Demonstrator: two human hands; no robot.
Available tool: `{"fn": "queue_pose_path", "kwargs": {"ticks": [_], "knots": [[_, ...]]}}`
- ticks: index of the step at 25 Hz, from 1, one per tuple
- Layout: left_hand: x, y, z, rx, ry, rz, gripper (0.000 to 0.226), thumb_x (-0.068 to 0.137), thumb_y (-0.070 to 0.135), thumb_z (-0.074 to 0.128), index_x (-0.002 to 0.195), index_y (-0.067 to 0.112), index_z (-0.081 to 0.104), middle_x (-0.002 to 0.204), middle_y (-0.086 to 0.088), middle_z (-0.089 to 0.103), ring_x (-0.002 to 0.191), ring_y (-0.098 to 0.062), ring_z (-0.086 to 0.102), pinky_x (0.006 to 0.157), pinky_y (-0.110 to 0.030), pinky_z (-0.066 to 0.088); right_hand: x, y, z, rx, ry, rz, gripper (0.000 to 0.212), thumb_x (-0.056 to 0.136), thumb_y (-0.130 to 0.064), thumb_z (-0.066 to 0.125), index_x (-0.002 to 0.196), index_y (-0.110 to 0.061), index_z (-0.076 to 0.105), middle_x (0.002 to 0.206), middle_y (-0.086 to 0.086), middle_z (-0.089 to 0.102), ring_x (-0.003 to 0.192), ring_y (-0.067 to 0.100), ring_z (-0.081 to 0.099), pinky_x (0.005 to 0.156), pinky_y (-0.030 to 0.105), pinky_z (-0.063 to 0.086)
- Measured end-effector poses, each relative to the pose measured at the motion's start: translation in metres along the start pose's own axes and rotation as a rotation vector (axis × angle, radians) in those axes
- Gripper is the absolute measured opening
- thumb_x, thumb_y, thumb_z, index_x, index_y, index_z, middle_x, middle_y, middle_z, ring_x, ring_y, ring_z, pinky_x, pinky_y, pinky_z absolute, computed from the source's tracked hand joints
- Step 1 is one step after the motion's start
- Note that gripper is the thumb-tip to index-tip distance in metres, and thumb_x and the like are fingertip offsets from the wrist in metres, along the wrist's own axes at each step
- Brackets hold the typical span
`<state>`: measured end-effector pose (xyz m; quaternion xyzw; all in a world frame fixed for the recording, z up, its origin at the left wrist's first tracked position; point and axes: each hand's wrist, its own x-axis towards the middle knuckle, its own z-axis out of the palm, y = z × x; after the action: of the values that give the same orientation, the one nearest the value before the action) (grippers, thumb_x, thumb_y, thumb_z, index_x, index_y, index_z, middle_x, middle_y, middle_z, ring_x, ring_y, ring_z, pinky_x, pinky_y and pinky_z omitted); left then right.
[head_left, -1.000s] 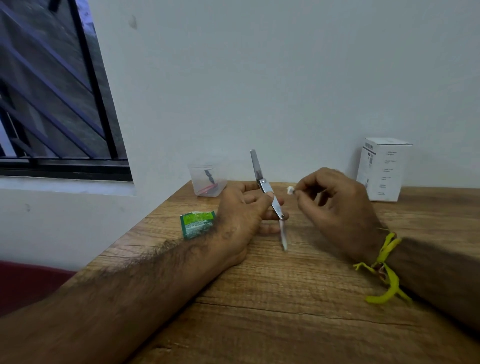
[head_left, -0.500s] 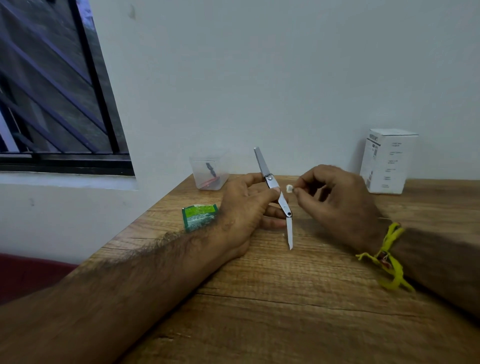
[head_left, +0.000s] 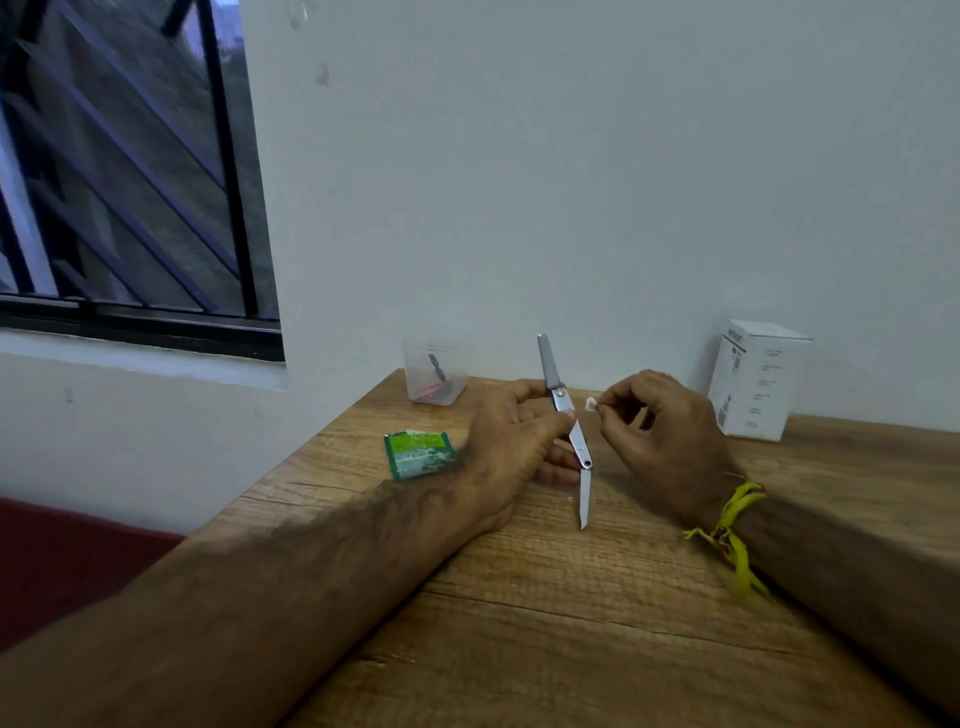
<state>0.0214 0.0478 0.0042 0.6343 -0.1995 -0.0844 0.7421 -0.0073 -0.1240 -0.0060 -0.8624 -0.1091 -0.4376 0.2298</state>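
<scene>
Pinched by the left hand (head_left: 511, 441), the slim silver folding metal tool (head_left: 566, 410) is steadied tip-down on the wooden surface (head_left: 571, 623), seemingly for the small white wad (head_left: 590, 404) pinched in the right hand (head_left: 660, 431).

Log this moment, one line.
left hand grips folding knife | right hand pinches white piece | nearby: green packet, clear tub, white box

A brown wood-grain tabletop (head_left: 571, 649) meets a plain pale grey-white wall (head_left: 597, 182) at its far edge; faint smudges (head_left: 322, 75) mark the wall high above the tabletop's left corner; up and to the left of the tabletop, a black-framed window (head_left: 244, 208) with slanted dark bars (head_left: 130, 156) sits over a white sill (head_left: 140, 358); below the tabletop's left edge lies a dark red surface (head_left: 67, 561); soft, even light falls across the wood.
</scene>
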Motion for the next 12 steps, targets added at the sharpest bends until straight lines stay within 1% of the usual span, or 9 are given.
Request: {"fn": "queue_pose_path", "kwargs": {"ticks": [2, 3, 4, 5, 6, 8, 10, 12], "knots": [[0.002, 0.001, -0.001, 0.042, -0.006, 0.014, 0.030, 0.094, 0.003, 0.064, 0.122, 0.010, 0.058, 0.080, -0.017, 0.072, 0.055, -0.025, 0.067, 0.053, -0.035, 0.060, 0.003, -0.003, 0.000, -0.063, -0.022, 0.016, 0.008, 0.086, -0.015, 0.071, 0.082, -0.020, 0.065, 0.078, -0.010, 0.060, 0.074, 0.005, 0.056, 0.064, 0.021, 0.046], [0.003, 0.001, -0.001, 0.061, -0.003, 0.012, 0.030, 0.093, 0.003, 0.063, 0.122, 0.009, 0.059, 0.079, -0.018, 0.072, 0.055, -0.025, 0.066, 0.052, -0.034, 0.059, 0.004, -0.005, 0.001, -0.120, -0.058, 0.011, 0.007, 0.087, -0.018, 0.070, 0.083, -0.021, 0.065, 0.079, -0.010, 0.060, 0.074, 0.008, 0.056, 0.063, 0.022, 0.045], [0.002, 0.002, -0.002, 0.074, 0.008, 0.004, 0.030, 0.093, 0.003, 0.063, 0.122, 0.007, 0.059, 0.079, -0.019, 0.071, 0.055, -0.025, 0.066, 0.050, -0.033, 0.059, 0.004, -0.008, 0.001, -0.184, -0.104, 0.005, 0.006, 0.088, -0.021, 0.068, 0.083, -0.022, 0.064, 0.081, -0.010, 0.059, 0.075, 0.009, 0.055, 0.062, 0.019, 0.042], [0.002, 0.003, -0.003, 0.086, 0.023, -0.009, 0.030, 0.093, 0.003, 0.062, 0.122, 0.005, 0.059, 0.079, -0.020, 0.072, 0.056, -0.026, 0.066, 0.048, -0.031, 0.057, 0.005, -0.011, 0.001, -0.239, -0.150, 0.011, 0.005, 0.089, -0.024, 0.066, 0.084, -0.023, 0.063, 0.082, -0.011, 0.058, 0.076, 0.009, 0.054, 0.060, 0.014, 0.035], [0.001, 0.004, -0.003, 0.096, 0.036, -0.024, 0.029, 0.092, 0.003, 0.061, 0.122, 0.003, 0.059, 0.081, -0.022, 0.072, 0.059, -0.028, 0.067, 0.047, -0.031, 0.056, 0.005, -0.014, 0.000, -0.280, -0.184, 0.028, 0.005, 0.090, -0.026, 0.063, 0.086, -0.024, 0.063, 0.083, -0.011, 0.057, 0.078, 0.010, 0.054, 0.059, 0.013, 0.029], [-0.003, 0.006, -0.003, 0.104, 0.039, -0.040, 0.028, 0.092, -0.001, 0.057, 0.120, 0.000, 0.057, 0.089, -0.027, 0.072, 0.066, -0.034, 0.070, 0.045, -0.030, 0.054, 0.004, -0.017, -0.002, -0.324, -0.219, 0.081, 0.004, 0.090, -0.027, 0.061, 0.089, -0.023, 0.063, 0.085, -0.011, 0.056, 0.083, 0.011, 0.055, 0.059, 0.021, 0.027], [-0.007, 0.008, -0.003, 0.112, 0.028, -0.037, 0.027, 0.092, -0.004, 0.054, 0.119, 0.001, 0.056, 0.090, -0.027, 0.072, 0.064, -0.032, 0.071, 0.044, -0.029, 0.053, 0.002, -0.017, -0.006, -0.326, -0.222, 0.100, 0.005, 0.090, -0.025, 0.061, 0.089, -0.021, 0.064, 0.086, -0.009, 0.058, 0.084, 0.013, 0.057, 0.064, 0.024, 0.031], [-0.009, 0.010, -0.006, 0.116, 0.021, -0.033, 0.028, 0.092, -0.004, 0.055, 0.119, 0.004, 0.056, 0.086, -0.023, 0.072, 0.061, -0.029, 0.070, 0.044, -0.028, 0.052, -0.001, -0.017, -0.010, -0.275, -0.198, 0.089, 0.005, 0.090, -0.022, 0.063, 0.086, -0.020, 0.064, 0.083, -0.007, 0.060, 0.080, 0.014, 0.058, 0.066, 0.028, 0.042]]}}
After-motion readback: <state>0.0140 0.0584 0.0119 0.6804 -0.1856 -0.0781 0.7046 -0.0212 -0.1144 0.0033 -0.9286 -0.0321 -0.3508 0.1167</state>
